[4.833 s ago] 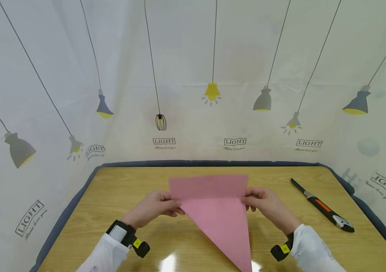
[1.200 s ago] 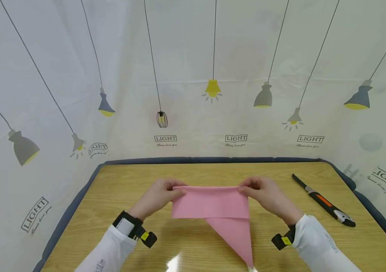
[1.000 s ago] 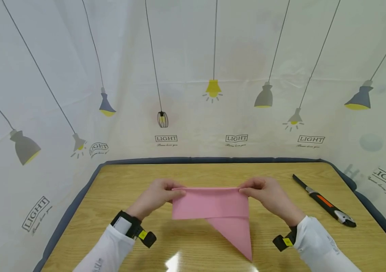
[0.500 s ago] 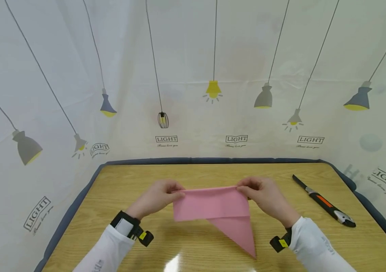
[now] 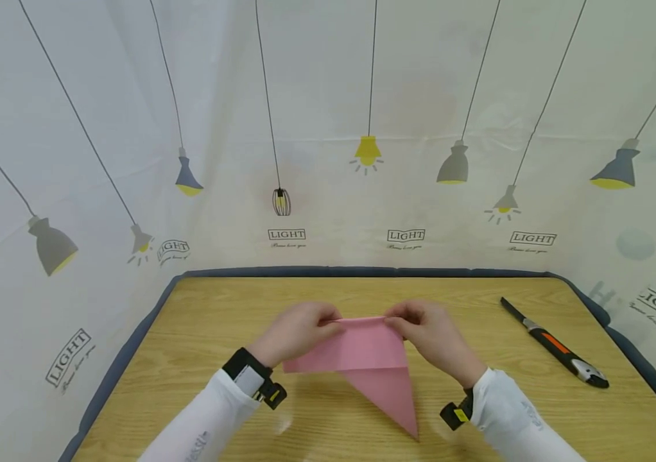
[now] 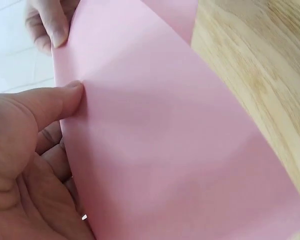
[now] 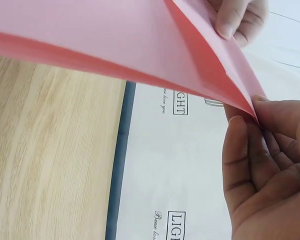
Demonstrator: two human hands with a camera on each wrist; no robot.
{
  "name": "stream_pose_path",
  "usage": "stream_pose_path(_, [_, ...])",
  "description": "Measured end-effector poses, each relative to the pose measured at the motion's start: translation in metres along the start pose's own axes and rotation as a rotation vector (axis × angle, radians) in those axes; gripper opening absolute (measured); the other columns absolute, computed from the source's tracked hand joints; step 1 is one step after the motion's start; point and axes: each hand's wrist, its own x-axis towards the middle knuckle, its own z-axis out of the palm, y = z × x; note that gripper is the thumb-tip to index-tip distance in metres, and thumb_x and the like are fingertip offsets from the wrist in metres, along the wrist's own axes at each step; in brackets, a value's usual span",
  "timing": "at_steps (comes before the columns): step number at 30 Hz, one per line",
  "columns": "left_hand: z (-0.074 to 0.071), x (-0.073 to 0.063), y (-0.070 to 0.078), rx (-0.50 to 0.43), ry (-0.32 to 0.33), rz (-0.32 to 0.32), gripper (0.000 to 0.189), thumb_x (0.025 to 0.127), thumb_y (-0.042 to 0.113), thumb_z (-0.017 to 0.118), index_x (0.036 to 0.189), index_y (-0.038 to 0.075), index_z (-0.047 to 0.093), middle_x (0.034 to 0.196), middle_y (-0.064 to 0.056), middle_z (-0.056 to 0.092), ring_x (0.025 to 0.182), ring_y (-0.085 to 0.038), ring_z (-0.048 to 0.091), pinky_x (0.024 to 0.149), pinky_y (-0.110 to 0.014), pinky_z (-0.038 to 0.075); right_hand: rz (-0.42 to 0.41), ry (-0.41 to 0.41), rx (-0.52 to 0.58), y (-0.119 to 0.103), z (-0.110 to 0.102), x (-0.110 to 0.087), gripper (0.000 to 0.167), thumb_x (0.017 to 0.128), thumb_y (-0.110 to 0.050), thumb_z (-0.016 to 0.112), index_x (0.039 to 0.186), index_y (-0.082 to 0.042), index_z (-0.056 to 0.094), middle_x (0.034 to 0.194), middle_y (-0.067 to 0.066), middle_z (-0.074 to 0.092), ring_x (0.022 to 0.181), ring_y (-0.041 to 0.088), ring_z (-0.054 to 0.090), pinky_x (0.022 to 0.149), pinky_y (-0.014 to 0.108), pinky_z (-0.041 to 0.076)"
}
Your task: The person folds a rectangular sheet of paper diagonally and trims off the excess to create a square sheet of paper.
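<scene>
A folded sheet of pink paper (image 5: 371, 346) hangs between both hands over the table, its top strip folded over toward me and a pointed tail dropping at the lower right. My left hand (image 5: 305, 330) pinches the folded top edge, its thumb on the near face of the paper (image 6: 155, 120) in the left wrist view. At the right end of that fold, my right hand (image 5: 434, 333) pinches the edge between thumb and fingers. The right wrist view shows the paper's layers (image 7: 205, 55) standing apart beside the right hand (image 7: 270, 155).
A folding saw (image 5: 556, 346) with a black and orange handle lies on the right of the wooden table (image 5: 212, 321). Behind the table's dark blue border (image 5: 328, 272) hangs a white curtain (image 5: 328, 96) printed with lamps.
The tall sheet was folded over at its top, making a shorter strip. Lately both hands have slid inward along the fold, closer together, and the left end of the strip now extends past the left hand.
</scene>
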Motion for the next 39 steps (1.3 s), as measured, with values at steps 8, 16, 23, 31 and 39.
stream_pose_path(8, [0.009,0.008,0.017,-0.023,0.023,0.015,0.016,0.101,0.033,0.066,0.097,0.02,0.076,0.08,0.011,0.063,0.071,-0.008,0.055,0.066,-0.029,0.047,-0.001,-0.018,0.041,-0.005,0.008,0.001,0.01,0.1,-0.026,0.07,0.104,-0.019,0.076,0.093,-0.004,0.073,0.083,0.018,0.068,0.072,0.035,0.058])
stream_pose_path(16, [0.012,0.01,0.021,-0.037,0.023,0.038,0.016,0.101,0.032,0.067,0.098,0.019,0.076,0.082,0.013,0.064,0.073,-0.006,0.058,0.067,-0.027,0.05,0.0,-0.022,0.073,-0.006,0.01,-0.002,0.014,0.097,-0.03,0.073,0.105,-0.018,0.076,0.097,-0.003,0.074,0.086,0.018,0.068,0.074,0.033,0.057])
stream_pose_path(23, [0.011,0.009,0.027,-0.004,0.009,0.085,0.017,0.101,0.035,0.067,0.094,0.022,0.074,0.079,0.014,0.062,0.07,-0.006,0.056,0.064,-0.026,0.049,0.007,-0.024,0.115,-0.004,0.014,-0.001,0.021,0.093,-0.044,0.075,0.1,-0.024,0.078,0.094,-0.002,0.074,0.081,0.021,0.065,0.068,0.031,0.054])
stream_pose_path(31, [0.009,0.008,0.028,-0.017,-0.001,0.086,0.016,0.101,0.035,0.066,0.092,0.024,0.073,0.078,0.013,0.062,0.07,-0.006,0.054,0.063,-0.026,0.047,0.011,0.033,0.091,-0.003,0.016,-0.003,0.019,0.093,-0.045,0.075,0.094,-0.027,0.08,0.091,-0.007,0.075,0.078,0.019,0.061,0.066,0.031,0.05])
stream_pose_path(39, [-0.002,0.005,0.026,-0.033,0.001,0.051,0.015,0.102,0.033,0.065,0.096,0.022,0.074,0.081,0.012,0.063,0.072,-0.008,0.056,0.065,-0.028,0.048,0.1,-0.062,0.192,0.004,0.013,-0.002,0.026,0.093,-0.038,0.077,0.1,-0.013,0.076,0.09,0.003,0.075,0.086,0.024,0.069,0.074,0.037,0.058])
